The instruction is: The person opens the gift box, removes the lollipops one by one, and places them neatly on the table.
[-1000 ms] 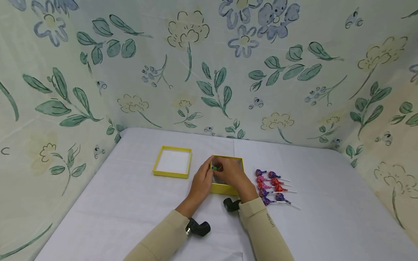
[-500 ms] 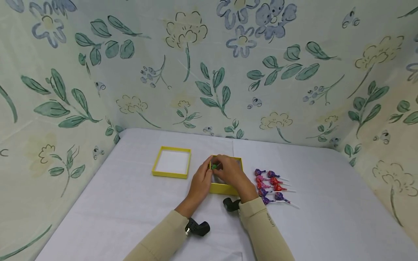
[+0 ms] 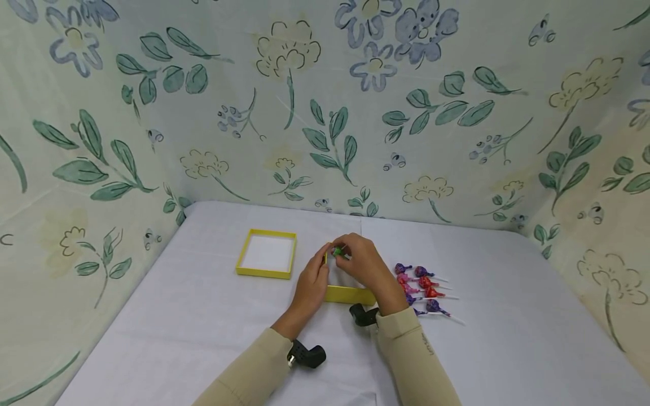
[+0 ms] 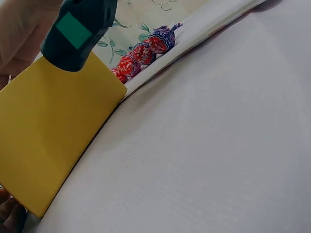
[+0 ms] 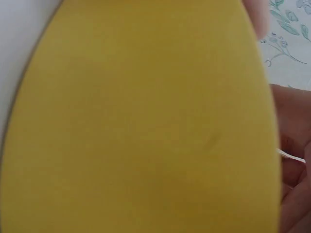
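Note:
In the head view a yellow box (image 3: pixel 350 295) stands open-topped at the centre, its front wall facing me. My left hand (image 3: pixel 311 282) holds the box's left wall. My right hand (image 3: pixel 363 259) is above the box and pinches a green-wrapped lollipop (image 3: pixel 337 251) near the left wall's far end. In the left wrist view the box's yellow wall (image 4: pixel 53 131) shows, with my left fingers (image 4: pixel 9 211) at its lower corner. Yellow box wall fills most of the right wrist view, the right hand (image 5: pixel 296 160) showing past its edge. Much of the box's inside is hidden by the right hand.
Several lollipops (image 3: pixel 430 291) in purple, pink and red wrappers lie in two columns right of the box. A yellow-rimmed lid (image 3: pixel 264 274) with a white inside lies to the left. A floral cloth (image 3: pixel 233 180) hangs behind the white table.
My right hand has risen slightly and moved towards the far side of the box, with the green lollipop still pinched. The left hand keeps its hold on the box.

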Motion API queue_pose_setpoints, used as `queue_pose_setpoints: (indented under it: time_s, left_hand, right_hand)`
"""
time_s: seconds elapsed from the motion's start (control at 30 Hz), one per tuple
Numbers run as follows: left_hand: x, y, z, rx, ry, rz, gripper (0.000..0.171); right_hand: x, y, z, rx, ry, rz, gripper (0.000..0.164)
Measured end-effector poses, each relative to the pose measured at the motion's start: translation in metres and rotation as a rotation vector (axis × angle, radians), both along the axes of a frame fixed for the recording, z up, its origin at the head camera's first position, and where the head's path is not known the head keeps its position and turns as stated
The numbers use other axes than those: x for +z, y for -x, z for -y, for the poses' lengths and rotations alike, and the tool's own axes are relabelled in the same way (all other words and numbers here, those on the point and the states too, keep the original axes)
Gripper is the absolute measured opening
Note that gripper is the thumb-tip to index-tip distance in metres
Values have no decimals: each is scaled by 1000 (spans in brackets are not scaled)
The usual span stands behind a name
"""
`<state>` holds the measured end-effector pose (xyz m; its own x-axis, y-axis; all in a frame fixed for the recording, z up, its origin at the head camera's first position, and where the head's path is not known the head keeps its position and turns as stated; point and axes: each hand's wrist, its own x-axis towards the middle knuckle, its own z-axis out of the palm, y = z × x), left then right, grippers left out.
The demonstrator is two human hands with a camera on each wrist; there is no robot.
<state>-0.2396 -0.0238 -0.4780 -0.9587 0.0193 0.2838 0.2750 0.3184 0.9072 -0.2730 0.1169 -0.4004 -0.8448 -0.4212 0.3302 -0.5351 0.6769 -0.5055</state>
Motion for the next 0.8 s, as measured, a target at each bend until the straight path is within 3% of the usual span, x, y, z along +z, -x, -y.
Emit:
queue_pose_setpoints:
  time_s: [0.5, 0.8]
  left_hand:
    - [0, -1, 1, 10, 5, 11, 48]
    - [3, -1, 1, -11, -18, 2, 48]
  right_hand:
    - [24, -9, -10, 19, 41, -100, 24]
    - [35, -10, -33, 23, 33, -150, 25]
